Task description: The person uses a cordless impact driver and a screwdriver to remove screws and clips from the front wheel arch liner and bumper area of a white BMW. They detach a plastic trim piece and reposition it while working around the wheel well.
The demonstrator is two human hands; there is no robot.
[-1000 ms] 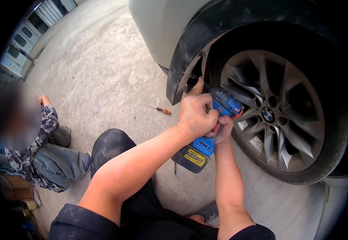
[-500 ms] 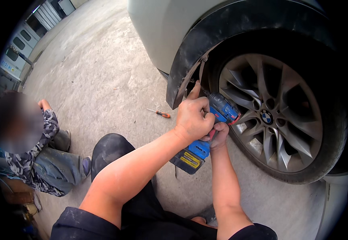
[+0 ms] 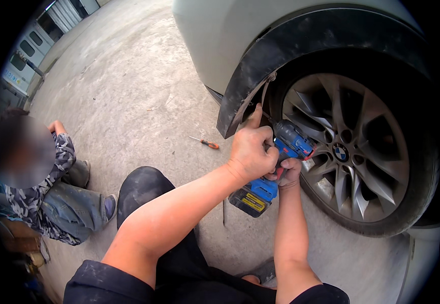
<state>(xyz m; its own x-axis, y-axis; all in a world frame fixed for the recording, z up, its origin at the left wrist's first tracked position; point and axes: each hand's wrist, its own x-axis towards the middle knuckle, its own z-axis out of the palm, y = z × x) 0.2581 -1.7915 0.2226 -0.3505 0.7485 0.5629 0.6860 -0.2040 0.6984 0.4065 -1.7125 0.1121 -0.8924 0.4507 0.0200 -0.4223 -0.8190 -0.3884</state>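
My right hand (image 3: 291,171) is wrapped round the grip of a blue and black cordless drill (image 3: 292,141), with its battery at the lower left. The drill's nose points up and left into the gap between the tyre and the black wheel arch trim (image 3: 240,93). My left hand (image 3: 252,151) lies beside the drill, index finger stretched up to the inner edge of the trim and the other fingers curled. Nothing shows in that hand; its palm side is hidden. Where the drill's tip ends is hidden in the dark arch.
Beside the hands stands the car wheel (image 3: 354,152), under a light-coloured body panel (image 3: 215,40). An orange-handled screwdriver (image 3: 209,144) and a thin rod (image 3: 224,213) lie on the concrete floor (image 3: 129,91). Another person (image 3: 53,187) crouches at the left.
The view has shifted slightly, so the car and floor sit a little further right. Both hands and the drill keep nearly the same place at the wheel arch.
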